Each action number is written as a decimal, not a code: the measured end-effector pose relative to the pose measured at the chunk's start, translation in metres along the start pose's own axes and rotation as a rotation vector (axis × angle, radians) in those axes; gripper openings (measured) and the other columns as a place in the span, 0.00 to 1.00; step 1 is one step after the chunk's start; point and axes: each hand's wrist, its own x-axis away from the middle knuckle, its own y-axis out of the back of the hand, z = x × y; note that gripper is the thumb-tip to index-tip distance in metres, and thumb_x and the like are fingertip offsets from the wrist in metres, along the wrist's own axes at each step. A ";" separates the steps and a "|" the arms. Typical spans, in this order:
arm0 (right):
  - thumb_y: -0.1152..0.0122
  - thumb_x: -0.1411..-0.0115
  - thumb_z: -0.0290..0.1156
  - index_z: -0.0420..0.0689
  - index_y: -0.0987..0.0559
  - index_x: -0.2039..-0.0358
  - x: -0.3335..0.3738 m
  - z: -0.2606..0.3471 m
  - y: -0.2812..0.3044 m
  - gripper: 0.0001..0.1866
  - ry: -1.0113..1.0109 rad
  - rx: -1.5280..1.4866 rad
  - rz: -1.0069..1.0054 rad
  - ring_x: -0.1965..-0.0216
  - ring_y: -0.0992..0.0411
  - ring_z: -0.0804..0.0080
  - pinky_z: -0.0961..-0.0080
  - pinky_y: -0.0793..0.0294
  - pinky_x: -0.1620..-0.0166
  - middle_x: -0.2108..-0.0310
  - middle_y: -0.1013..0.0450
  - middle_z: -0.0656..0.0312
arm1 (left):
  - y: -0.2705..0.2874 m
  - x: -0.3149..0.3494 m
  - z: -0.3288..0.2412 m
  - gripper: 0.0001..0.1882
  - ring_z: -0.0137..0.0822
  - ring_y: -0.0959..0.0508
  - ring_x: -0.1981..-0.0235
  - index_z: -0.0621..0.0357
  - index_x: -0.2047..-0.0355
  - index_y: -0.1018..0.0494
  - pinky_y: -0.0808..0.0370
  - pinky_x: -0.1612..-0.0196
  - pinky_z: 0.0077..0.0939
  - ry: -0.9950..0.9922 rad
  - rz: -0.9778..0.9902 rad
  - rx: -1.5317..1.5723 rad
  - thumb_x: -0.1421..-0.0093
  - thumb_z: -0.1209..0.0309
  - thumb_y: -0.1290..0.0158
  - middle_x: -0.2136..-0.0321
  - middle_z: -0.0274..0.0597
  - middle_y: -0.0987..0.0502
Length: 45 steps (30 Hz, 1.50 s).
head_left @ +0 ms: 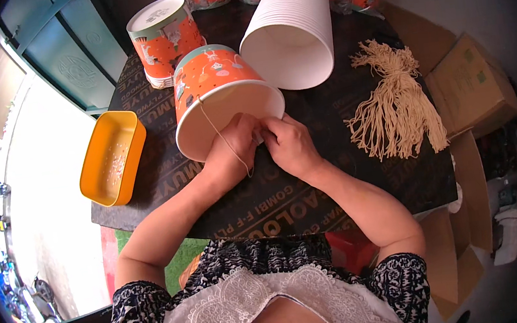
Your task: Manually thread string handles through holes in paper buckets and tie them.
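Note:
An orange paper bucket [217,70] with printed figures lies tilted before me, its white mouth toward me. A thin beige cord [219,131] comes from its wall near the left of the rim and loops down across my left wrist. My left hand [233,146] reaches into the mouth, its fingers closed at the right part of the rim. Against the same spot from outside, my right hand [292,146] is closed, fingertips nearly touching the left ones. Between the fingertips a small pale bit shows; whether it is rim or cord I cannot tell.
A stack of white-lined buckets [287,34] lies behind, mouth toward me. Upside-down orange buckets [168,47] stand back left. A yellow plastic tub [113,157] sits at the table's left edge, a bundle of beige cords [395,104] on the right. Beyond the right edge are cardboard boxes [476,82].

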 end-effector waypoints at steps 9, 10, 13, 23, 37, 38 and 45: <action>0.43 0.46 0.19 0.41 0.23 0.60 0.001 0.002 0.002 0.12 0.026 -0.009 0.015 0.64 0.24 0.49 0.62 0.24 0.62 0.65 0.25 0.48 | -0.003 0.010 0.005 0.08 0.60 0.26 0.66 0.64 0.66 0.34 0.29 0.64 0.47 0.013 0.067 -0.171 0.43 0.74 0.49 0.70 0.59 0.28; 0.44 0.46 0.19 0.42 0.23 0.59 0.001 0.003 0.003 0.13 0.025 -0.014 0.023 0.63 0.24 0.49 0.62 0.24 0.62 0.64 0.25 0.48 | -0.003 0.011 0.005 0.08 0.60 0.26 0.66 0.64 0.66 0.34 0.29 0.64 0.47 0.013 0.067 -0.172 0.43 0.74 0.49 0.70 0.59 0.28; 0.45 0.45 0.19 0.43 0.25 0.56 0.001 0.002 0.003 0.15 0.032 -0.041 0.016 0.62 0.25 0.49 0.62 0.24 0.60 0.62 0.26 0.47 | -0.003 0.011 0.005 0.09 0.60 0.25 0.68 0.65 0.65 0.35 0.28 0.67 0.47 0.027 0.107 -0.153 0.41 0.73 0.49 0.71 0.59 0.27; 0.47 0.44 0.19 0.40 0.25 0.59 -0.002 -0.001 0.012 0.11 0.045 -0.120 0.135 0.59 0.27 0.46 0.60 0.26 0.58 0.63 0.26 0.46 | -0.002 0.013 0.009 0.11 0.60 0.23 0.67 0.65 0.64 0.36 0.26 0.67 0.45 -0.029 0.110 -0.142 0.39 0.70 0.49 0.71 0.60 0.26; 0.41 0.46 0.21 0.37 0.26 0.69 -0.001 0.005 0.015 0.04 -0.008 -0.171 0.121 0.68 0.26 0.47 0.62 0.27 0.66 0.71 0.26 0.46 | 0.004 0.012 0.006 0.05 0.54 0.22 0.68 0.63 0.67 0.30 0.26 0.65 0.39 0.175 0.106 0.056 0.45 0.78 0.49 0.74 0.56 0.24; 0.41 0.46 0.21 0.37 0.26 0.69 -0.001 0.006 0.015 0.04 -0.007 -0.171 0.124 0.68 0.26 0.47 0.62 0.27 0.66 0.71 0.26 0.46 | 0.006 0.011 0.006 0.04 0.53 0.22 0.69 0.63 0.68 0.30 0.26 0.66 0.39 0.159 0.094 0.090 0.45 0.78 0.48 0.74 0.55 0.24; 0.40 0.47 0.20 0.38 0.26 0.72 0.001 0.005 0.014 0.03 0.005 -0.192 0.133 0.71 0.26 0.54 0.66 0.28 0.68 0.72 0.27 0.49 | 0.015 0.007 0.005 0.03 0.50 0.22 0.69 0.66 0.71 0.28 0.26 0.66 0.36 0.197 0.094 0.179 0.46 0.79 0.48 0.75 0.54 0.24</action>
